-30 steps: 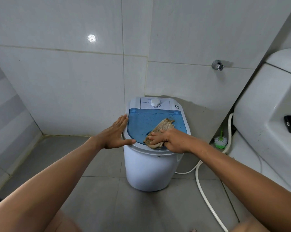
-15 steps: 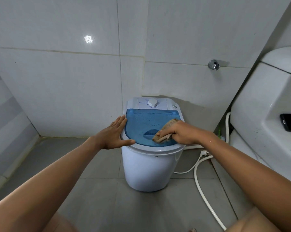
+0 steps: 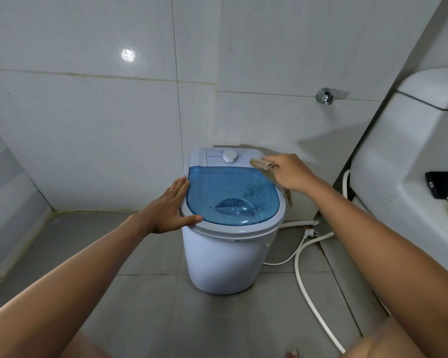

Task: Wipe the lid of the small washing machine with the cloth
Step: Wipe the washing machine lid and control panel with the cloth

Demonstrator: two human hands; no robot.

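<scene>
left hand (image 3: 169, 205): you're laying it flat, fingers straight, against the small white washing machine's (image 3: 225, 264) rim.
lid: translucent blue plastic lid (image 3: 228, 192), likely slick and wet.
right hand (image 3: 290, 171): you're pinching the limp tan cloth (image 3: 260, 163) at the back right, by the white dial (image 3: 230, 156).

White tiled walls (image 3: 88, 120), grey tiled floor (image 3: 145, 306), a metal wall tap (image 3: 325, 96), white hose (image 3: 313, 306).

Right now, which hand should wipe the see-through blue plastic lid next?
The right hand: it already grips the tan cloth at the lid's back right edge. The left hand lies flat on the washing machine's white rim.
</scene>
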